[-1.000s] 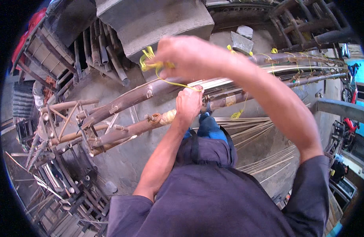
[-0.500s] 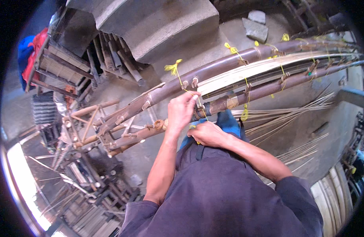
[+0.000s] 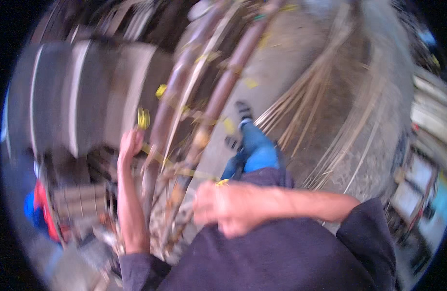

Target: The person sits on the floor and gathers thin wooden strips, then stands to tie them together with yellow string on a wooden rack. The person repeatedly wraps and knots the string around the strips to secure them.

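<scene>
Two long brown poles, the left pole [image 3: 177, 80] and the right pole [image 3: 228, 82], run away from me side by side. A pale thin strip [image 3: 187, 92] lies between them, with yellow ties along the frame. My left hand [image 3: 131, 142] is closed at the left pole's near part, just below a small yellow string bundle [image 3: 144, 118]. Yellow string [image 3: 197, 173] stretches across the poles from near that hand to my right hand [image 3: 221, 206]. The right hand is a blurred fist in front of my body, yellow string showing at its upper edge.
Concrete steps [image 3: 104, 92] rise to the left. Long thin split strips [image 3: 313, 92] fan over the floor at right, beside my feet. A slatted bamboo piece [image 3: 82, 200] with red cloth [image 3: 48, 211] stands at lower left. Pale boards [image 3: 430, 109] lie far right.
My view has swung round, so the poles now run steeply upward. My hands have moved apart, the left outward past the poles, the right back toward my body, with string stretched between them.
</scene>
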Demonstrator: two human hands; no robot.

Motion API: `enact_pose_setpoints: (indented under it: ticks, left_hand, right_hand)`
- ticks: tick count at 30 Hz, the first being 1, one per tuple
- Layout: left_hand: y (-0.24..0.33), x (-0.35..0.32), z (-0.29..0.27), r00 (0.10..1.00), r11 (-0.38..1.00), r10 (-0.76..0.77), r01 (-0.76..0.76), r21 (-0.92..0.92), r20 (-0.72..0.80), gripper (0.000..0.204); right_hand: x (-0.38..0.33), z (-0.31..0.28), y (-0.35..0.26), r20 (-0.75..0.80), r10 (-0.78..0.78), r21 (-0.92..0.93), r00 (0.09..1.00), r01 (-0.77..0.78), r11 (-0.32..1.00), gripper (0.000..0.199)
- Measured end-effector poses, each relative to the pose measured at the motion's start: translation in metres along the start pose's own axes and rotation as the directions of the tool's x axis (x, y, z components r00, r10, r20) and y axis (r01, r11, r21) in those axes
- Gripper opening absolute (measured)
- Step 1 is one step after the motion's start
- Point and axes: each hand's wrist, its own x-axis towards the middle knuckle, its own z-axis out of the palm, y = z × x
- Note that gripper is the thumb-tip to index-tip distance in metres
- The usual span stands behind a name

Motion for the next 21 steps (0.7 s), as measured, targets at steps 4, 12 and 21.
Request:
enact_pose_setpoints:
  ticks: [4,12,21]
  left_hand:
    - [-0.019,0.012,-0.028,0.973,0.809,-0.187,0.231,0.541,-0.136,0.048]
    - [0.24,0.007,0.14,0.831,0.816,0.533,-0.455,0.357,-0.159,0.029]
    - [0.395,0.073,0.411,0.482,0.302,0.875,-0.625,0.72,0.051,0.016]
  right_hand:
    - [-0.018,-0.051,-0.149,-0.298,-0.179,-0.363,0.938,0.062,0.93,0.021]
    - [-0.196,-0.136,0.045,-0.86,0.373,-0.096,0.348,-0.828,0.552,0.051]
    - [-0.563,-0.185,0.466,-0.573,0.528,0.686,-0.627,-0.719,-0.111,0.01]
